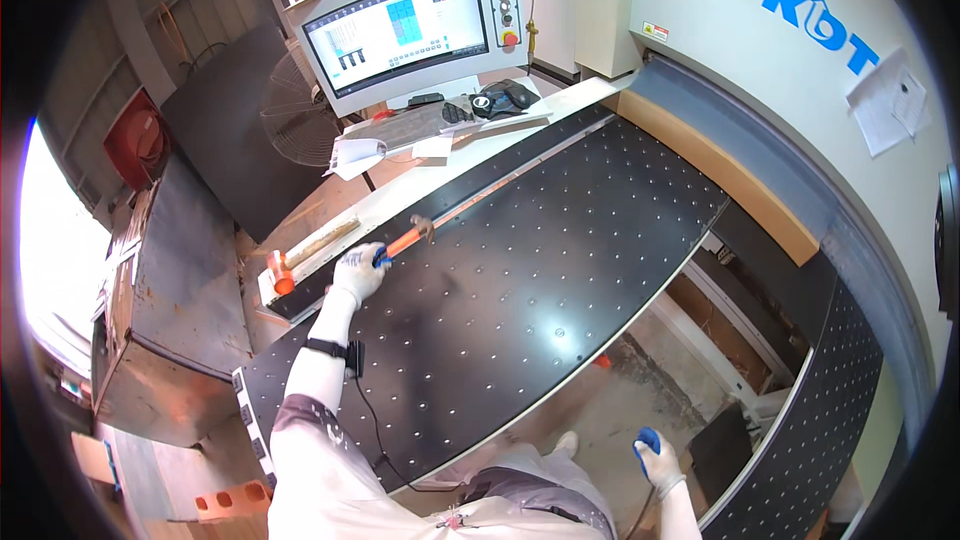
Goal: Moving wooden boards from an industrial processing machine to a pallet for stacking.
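My left hand (360, 272), in a white glove with blue finger coating, is closed round the end of a hammer's orange handle. The hammer (403, 242) has a rusty brown head and is over the far left part of a black work table (500, 290) dotted with small pale studs. A black strap with a small device and cable sits on my left wrist. My right hand (655, 462), gloved the same way, hangs low at the right, away from the table. Its fingers are curled, with nothing visible in them.
An orange-headed mallet (281, 274) with a wooden handle lies on the white ledge at the left. Behind stand a monitor (398, 32), a mouse (505, 98) and a fan (297, 105). A white machine (745, 60) borders the right, above a tan bar (720, 175).
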### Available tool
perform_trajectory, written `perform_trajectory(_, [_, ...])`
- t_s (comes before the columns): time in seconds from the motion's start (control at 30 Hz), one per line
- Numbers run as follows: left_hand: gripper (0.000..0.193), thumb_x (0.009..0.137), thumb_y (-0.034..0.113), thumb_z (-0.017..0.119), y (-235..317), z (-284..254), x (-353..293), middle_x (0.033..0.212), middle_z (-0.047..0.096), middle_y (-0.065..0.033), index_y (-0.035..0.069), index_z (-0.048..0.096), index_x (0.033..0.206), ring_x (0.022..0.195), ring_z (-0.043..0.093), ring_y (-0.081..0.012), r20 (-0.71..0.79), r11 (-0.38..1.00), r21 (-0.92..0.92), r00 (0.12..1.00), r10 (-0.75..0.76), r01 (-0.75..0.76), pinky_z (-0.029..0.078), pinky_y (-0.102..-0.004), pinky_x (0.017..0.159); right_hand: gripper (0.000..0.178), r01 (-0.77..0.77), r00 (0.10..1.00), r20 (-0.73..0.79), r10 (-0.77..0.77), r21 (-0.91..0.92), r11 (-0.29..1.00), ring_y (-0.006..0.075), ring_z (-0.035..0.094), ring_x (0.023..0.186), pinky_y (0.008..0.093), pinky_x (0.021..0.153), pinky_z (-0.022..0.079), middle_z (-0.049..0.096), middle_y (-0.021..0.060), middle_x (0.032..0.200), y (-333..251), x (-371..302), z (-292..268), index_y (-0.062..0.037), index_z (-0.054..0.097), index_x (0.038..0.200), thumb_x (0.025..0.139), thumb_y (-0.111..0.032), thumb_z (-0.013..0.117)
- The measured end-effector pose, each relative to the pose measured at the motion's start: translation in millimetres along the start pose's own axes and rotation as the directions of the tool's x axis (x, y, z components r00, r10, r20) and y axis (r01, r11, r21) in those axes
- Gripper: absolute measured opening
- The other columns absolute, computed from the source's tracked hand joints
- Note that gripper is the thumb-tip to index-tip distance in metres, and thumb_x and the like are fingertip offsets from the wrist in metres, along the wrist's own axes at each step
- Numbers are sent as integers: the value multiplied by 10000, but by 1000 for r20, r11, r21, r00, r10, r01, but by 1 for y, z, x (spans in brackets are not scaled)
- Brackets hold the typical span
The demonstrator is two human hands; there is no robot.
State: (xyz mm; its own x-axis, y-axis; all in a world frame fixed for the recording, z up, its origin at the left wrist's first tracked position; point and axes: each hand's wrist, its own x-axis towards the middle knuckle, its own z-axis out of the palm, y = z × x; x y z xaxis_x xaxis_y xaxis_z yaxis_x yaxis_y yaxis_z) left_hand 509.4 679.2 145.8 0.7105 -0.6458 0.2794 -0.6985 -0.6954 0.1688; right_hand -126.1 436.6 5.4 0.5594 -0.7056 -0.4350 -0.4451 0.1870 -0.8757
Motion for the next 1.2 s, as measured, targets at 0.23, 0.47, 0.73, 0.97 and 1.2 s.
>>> perform_trajectory(0.23, [338, 853, 346, 643, 28, 43, 138, 1107, 657, -114, 156, 620, 1132, 1040, 616, -303, 84, 997, 69, 996, -33, 28, 481, -429, 891, 500, 1, 996, -94, -7, -69, 998, 203, 597, 1106, 320, 962, 474, 608, 152, 1227, -43, 61, -45, 45, 492, 1316, 899, -165, 673])
perform_trajectory(0.47, [398, 811, 335, 683, 25, 88, 220, 1172, 607, -93, 173, 637, 1171, 1147, 531, -301, 91, 992, 31, 988, -127, 125, 391, -439, 1002, 435, -113, 989, -104, 102, -107, 988, 160, 606, 1024, 295, 931, 478, 635, 94, 1160, 5, 72, -44, 42, 540, 1268, 898, -142, 678])
perform_trajectory(0.73, [612, 716, 198, 733, 66, 114, 159, 1293, 500, -186, 83, 526, 1281, 1249, 413, -394, -424, 989, -146, 905, -38, -27, 285, -533, 1070, 483, -180, 982, -101, 158, -284, 942, 199, 617, 1080, 310, 943, 477, 639, 152, 1196, -80, 118, -15, 42, 534, 1277, 895, -218, 678])
perform_trajectory(0.97, [500, 734, 255, 719, 217, 161, -6, 1288, 495, -210, 57, 606, 1179, 1229, 433, -415, 85, 893, -314, 927, 365, -322, 307, -564, 1076, 630, -129, 982, 57, 180, -492, 861, 323, 534, 1232, 365, 1048, 406, 547, 213, 1320, -136, 159, -16, 5, 483, 1351, 883, -386, 645])
perform_trajectory(1.2, [493, 700, 270, 732, 276, 170, -16, 1237, 513, -162, 78, 594, 1133, 1234, 428, -374, 122, 842, -471, 926, 356, -262, 250, -556, 1110, 544, 23, 954, -269, -132, -374, 927, 250, 569, 1186, 344, 1031, 427, 583, 166, 1294, -147, 206, -78, 18, 501, 1326, 899, -279, 659])
